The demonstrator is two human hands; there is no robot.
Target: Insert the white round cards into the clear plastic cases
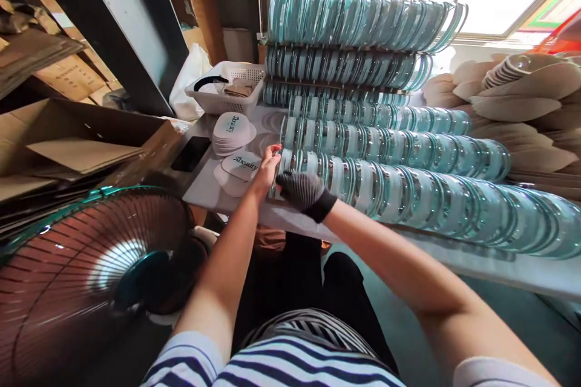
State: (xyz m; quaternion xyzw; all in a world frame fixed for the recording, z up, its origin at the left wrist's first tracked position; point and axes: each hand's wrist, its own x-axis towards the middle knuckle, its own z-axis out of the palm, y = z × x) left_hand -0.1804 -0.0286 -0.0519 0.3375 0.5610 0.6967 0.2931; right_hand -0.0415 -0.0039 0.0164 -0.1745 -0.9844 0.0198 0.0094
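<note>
Rows of clear, rounded, teal-edged pieces (390,187) stand on edge along the table. My left hand (270,163), bare, has its fingers closed on the edge of a clear piece at the left end of the front row. Beside it, my right hand (302,190) wears a grey and black striped glove. Its fingers are curled at the lower part of the same end piece, and their tips are partly hidden. Just left of my hands lie white rounded cards (236,170) printed "beauty". Behind them is a taller stack of similar cards (232,133).
A white perforated basket (200,97) stands at the back left, and a dark phone-like slab (191,153) lies near the table's left edge. A large fan (100,278) is close on my left, below cardboard boxes (91,127). Beige oval pieces (521,100) are piled at right.
</note>
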